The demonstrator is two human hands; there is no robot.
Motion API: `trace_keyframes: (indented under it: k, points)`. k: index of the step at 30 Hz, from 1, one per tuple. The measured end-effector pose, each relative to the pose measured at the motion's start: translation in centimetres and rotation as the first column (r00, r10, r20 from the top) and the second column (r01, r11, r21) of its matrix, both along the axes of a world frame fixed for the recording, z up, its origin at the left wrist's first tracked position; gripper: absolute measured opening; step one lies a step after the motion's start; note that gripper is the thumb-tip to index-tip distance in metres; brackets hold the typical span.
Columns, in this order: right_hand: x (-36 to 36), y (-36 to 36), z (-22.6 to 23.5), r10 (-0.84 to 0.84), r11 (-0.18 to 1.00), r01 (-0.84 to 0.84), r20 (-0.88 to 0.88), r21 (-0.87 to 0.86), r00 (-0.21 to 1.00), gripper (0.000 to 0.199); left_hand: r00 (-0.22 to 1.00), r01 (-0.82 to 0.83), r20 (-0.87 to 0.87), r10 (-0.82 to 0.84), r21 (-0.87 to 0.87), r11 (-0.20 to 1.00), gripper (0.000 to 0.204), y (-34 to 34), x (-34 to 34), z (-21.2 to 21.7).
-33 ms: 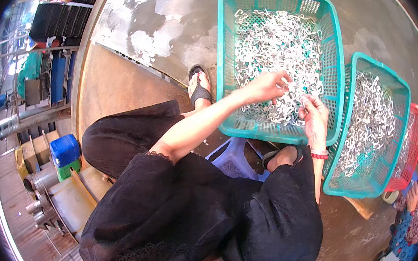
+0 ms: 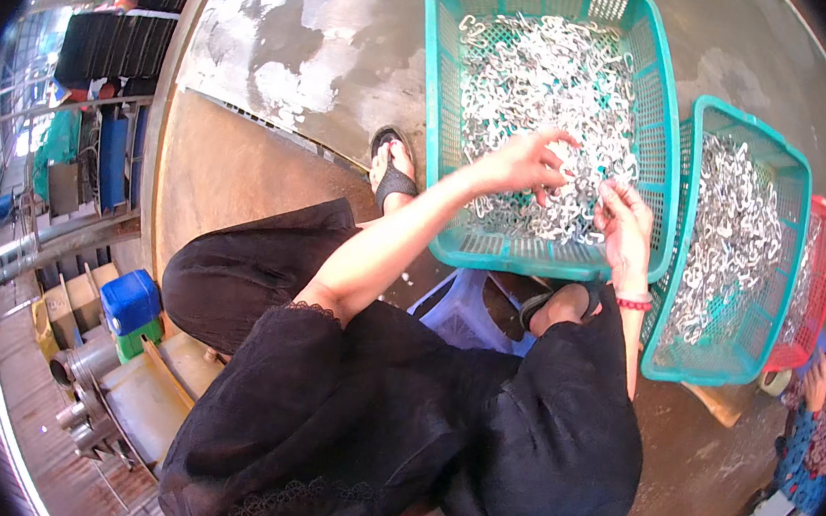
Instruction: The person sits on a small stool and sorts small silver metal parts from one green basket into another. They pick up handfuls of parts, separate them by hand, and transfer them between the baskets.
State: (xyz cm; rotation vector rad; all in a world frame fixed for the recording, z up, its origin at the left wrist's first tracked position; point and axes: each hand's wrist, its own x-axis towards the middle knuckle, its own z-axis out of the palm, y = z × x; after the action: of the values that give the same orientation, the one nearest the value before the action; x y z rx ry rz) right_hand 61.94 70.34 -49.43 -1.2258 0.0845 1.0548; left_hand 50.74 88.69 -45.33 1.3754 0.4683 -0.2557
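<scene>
A green plastic basket stands before me, its bottom covered with small, curved white and grey hook-shaped pieces. Over these pieces, my left hand reaches in from the left with its fingers apart, and I see nothing held in it. Close beside it, at the basket's near right, my right hand is closed in a pinch, thumb against fingers. Whatever it may hold is too small to make out. A red bracelet circles the right wrist.
A second green basket with similar pieces stands to the right, a red basket beyond it. A purple plastic stool is below the near rim. Another person's hand shows at far right. Blue and green jerrycans stand left.
The fingers of my left hand have spread a little more. My right hand's fingers have drawn closer together. The whole view has shifted slightly.
</scene>
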Motion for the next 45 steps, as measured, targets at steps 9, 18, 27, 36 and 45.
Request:
trace_keyframes:
  k: [9,18,27,36,45]
  points:
    - [-0.9,0.4,0.9,-0.089,0.989,0.1,-0.104,0.107,0.991,0.023,0.963,0.241,-0.087,-0.254,0.697,0.675,0.039,1.5,-0.3,-0.5]
    - [-1.4,0.9,2.9,-0.026,0.994,0.02,0.056,0.107,0.998,0.029,0.972,0.02,0.187,-0.142,0.535,0.844,0.031,1.4,0.4,3.0]
    - [-0.1,0.1,2.4,-0.042,0.982,0.037,0.023,0.185,0.999,0.025,0.888,-0.227,0.378,-0.263,0.856,0.465,0.008,1.4,0.9,1.0]
    - [-1.2,0.9,2.9,-0.064,0.974,0.093,-0.144,0.206,0.988,0.034,0.875,-0.231,0.402,-0.27,0.837,0.497,0.01,-2.4,0.9,0.8]
    - [-2.0,0.2,1.2,0.572,0.811,-0.457,0.329,-0.366,0.751,0.02,0.919,0.392,-0.363,-0.153,0.884,0.256,0.034,5.8,2.0,-5.2]
